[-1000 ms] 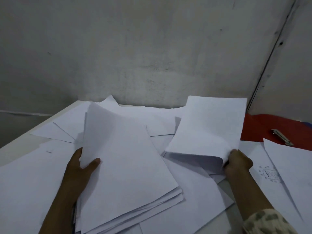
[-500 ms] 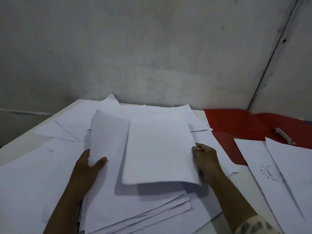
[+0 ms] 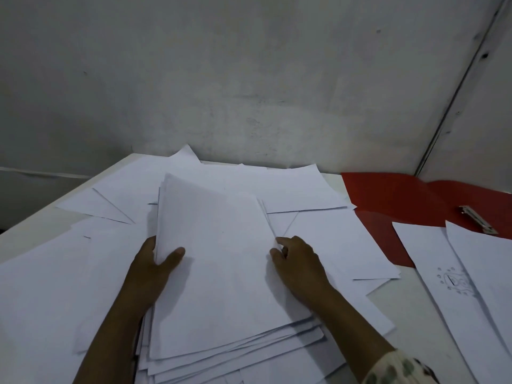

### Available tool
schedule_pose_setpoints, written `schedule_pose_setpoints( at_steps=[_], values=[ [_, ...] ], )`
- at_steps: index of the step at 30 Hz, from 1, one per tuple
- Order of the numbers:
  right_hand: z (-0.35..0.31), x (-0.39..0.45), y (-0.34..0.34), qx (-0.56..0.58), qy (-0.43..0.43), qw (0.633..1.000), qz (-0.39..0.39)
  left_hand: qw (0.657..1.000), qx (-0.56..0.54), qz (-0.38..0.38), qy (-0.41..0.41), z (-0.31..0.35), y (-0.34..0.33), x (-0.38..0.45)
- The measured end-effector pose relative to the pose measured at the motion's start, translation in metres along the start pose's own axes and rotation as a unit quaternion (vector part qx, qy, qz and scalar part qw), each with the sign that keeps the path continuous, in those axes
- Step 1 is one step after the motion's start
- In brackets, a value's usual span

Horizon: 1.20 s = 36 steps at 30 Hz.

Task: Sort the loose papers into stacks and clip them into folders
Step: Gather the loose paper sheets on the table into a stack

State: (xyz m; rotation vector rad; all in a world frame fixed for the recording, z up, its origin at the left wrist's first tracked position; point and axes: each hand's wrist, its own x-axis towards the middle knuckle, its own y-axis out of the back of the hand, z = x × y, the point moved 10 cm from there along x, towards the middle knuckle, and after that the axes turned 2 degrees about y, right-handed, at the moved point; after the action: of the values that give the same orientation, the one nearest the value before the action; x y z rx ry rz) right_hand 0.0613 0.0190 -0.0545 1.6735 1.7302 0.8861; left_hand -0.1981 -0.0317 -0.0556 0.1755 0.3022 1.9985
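A stack of white papers [image 3: 221, 273] lies in the middle of the table, its sheets fanned unevenly at the near edge. My left hand [image 3: 155, 261] holds the stack's left edge, thumb on top and fingers underneath. My right hand [image 3: 297, 261] rests at the stack's right edge with fingers loosely curled, touching the top sheet. Loose white sheets [image 3: 327, 239] lie spread around and under the stack. An open red folder [image 3: 393, 198] with a metal clip [image 3: 478, 218] lies at the right.
A sheet with a small drawing [image 3: 454, 281] and another blank sheet [image 3: 487, 261] cover the folder's near part. The white table [image 3: 385, 300] ends at a grey wall behind and drops off at the left edge.
My right hand carried a sheet from the right onto the stack and laid it flat on top. My left hand kept hold of the stack's left edge.
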Motion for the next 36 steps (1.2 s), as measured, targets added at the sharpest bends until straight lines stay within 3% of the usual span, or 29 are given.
schedule_pose_setpoints(
  at_steps=[3,6,9,17,19,21,24,28,34,36],
  values=[
    [0.013,0.016,0.016,0.065,-0.03,0.996,0.044,1.0,0.016,0.003,-0.001,-0.002,0.001,0.001],
    [0.035,0.044,0.031,0.045,-0.085,0.993,0.071,1.0,0.031,0.005,0.001,-0.005,0.001,0.003],
    [0.048,0.069,0.031,-0.02,-0.118,0.992,0.035,0.999,0.038,0.008,0.003,-0.008,0.001,0.006],
    [0.056,0.11,0.014,0.037,-0.166,0.985,-0.012,0.999,0.051,0.008,0.012,-0.012,-0.001,0.009],
    [0.059,0.117,0.016,0.038,-0.165,0.986,0.009,0.998,0.054,0.009,0.01,-0.011,-0.002,0.01],
    [0.063,0.118,0.028,0.129,-0.15,0.976,0.092,0.998,0.054,0.01,0.011,-0.011,-0.003,0.011],
    [0.082,0.099,0.051,0.339,-0.141,0.896,0.252,0.999,0.05,0.006,0.01,-0.01,-0.004,0.011],
    [0.119,0.076,0.067,0.459,-0.193,0.789,0.359,0.999,0.044,0.002,0.007,-0.01,-0.007,0.012],
    [0.135,0.061,0.074,0.653,-0.198,0.618,0.39,0.999,0.034,-0.003,0.001,-0.009,-0.011,0.012],
    [0.13,0.056,0.076,0.684,-0.189,0.6,0.368,0.999,0.034,-0.002,-0.001,-0.009,-0.011,0.011]
  ],
)
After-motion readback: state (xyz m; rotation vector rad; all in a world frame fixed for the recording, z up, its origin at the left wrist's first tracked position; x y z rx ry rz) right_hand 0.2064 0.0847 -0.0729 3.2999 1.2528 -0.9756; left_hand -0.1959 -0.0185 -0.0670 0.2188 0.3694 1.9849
